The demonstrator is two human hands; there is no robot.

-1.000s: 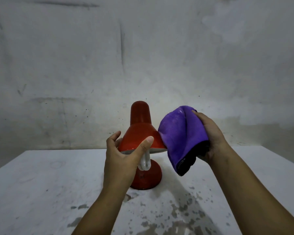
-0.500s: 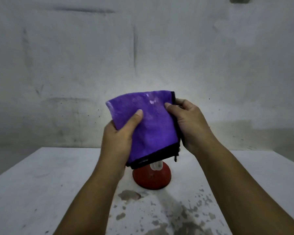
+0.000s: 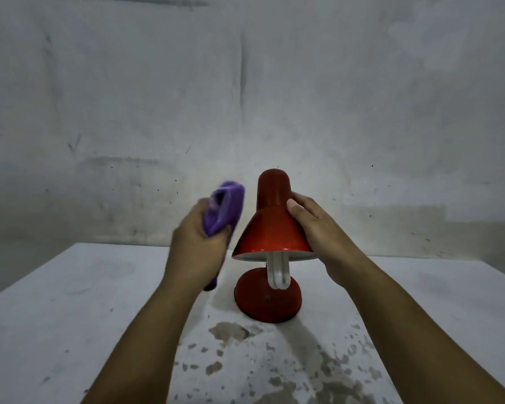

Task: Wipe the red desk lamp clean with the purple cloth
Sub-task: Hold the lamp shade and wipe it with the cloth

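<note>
On the white counter (image 3: 70, 316), a little behind its middle, stands the red desk lamp (image 3: 273, 228) on its round red base, and the base is near the far edge. Its cone shade is tilted toward the camera, so the white inside rim and the white folded tube of the bulb (image 3: 278, 274) are seen hanging under it. The right hand (image 3: 318, 228) lies on the right side of the shade with the thumb on the front and the fingers going around the back — the fingers are curved on the metal and they hold the shade. The left hand (image 3: 199, 243) is just beside the left side of the shade and it grips the purple cloth (image 3: 226, 208), bunched in the fist; one end of the cloth sticks up above the hand and a small end shows below the wrist. This hand and the cloth are blurred, so I cannot tell if the cloth touches the shade or is only near it.

Around the lamp the counter carries dark spots and a bigger dark stain (image 3: 231, 330) in front of the base — between the two forearms. Behind is a grey stained wall (image 3: 245, 83) with scratches and small dark dots. No writing or label can be read on the lamp or the cloth
</note>
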